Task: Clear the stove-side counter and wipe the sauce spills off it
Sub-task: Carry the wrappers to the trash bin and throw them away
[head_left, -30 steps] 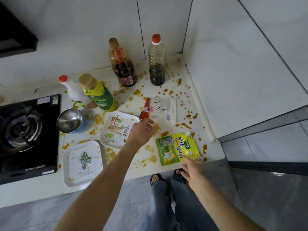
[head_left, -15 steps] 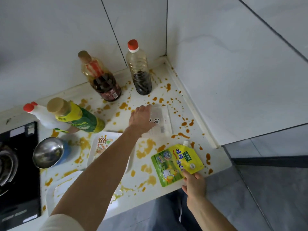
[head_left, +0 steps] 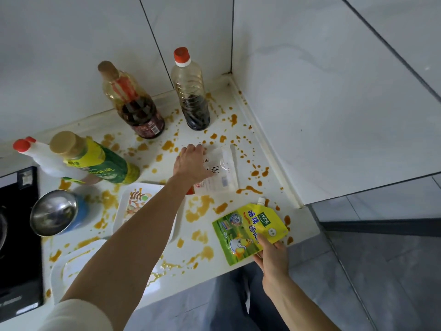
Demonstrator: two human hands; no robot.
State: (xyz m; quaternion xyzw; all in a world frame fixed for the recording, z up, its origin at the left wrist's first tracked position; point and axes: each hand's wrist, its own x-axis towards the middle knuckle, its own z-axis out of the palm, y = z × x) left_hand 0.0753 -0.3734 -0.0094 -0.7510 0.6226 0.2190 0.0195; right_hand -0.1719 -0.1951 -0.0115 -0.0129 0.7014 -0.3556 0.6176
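The white stove-side counter (head_left: 300, 225) is spattered with orange-brown sauce spills (head_left: 199, 209). My left hand (head_left: 191, 163) lies over the left end of a white packet (head_left: 223, 172) with black print and grips it; a red strip shows under the packet's near edge. At the counter's front edge lies a yellow-green spouted pouch (head_left: 245, 232). My right hand (head_left: 272, 256) pinches its near corner, thumb on top.
Two dark sauce bottles, one brown-capped (head_left: 136, 108) and one red-capped (head_left: 191, 96), stand at the back wall. A green-yellow bottle (head_left: 95, 163), a white red-capped bottle (head_left: 45, 158), a steel bowl (head_left: 53, 212) and two white trays (head_left: 136, 204) (head_left: 71, 261) sit beside the black stove (head_left: 16, 235).
My left hand moved from the patterned tray back onto the white packet. My right hand reached up to the pouch and took its corner. The view moved closer and to the right.
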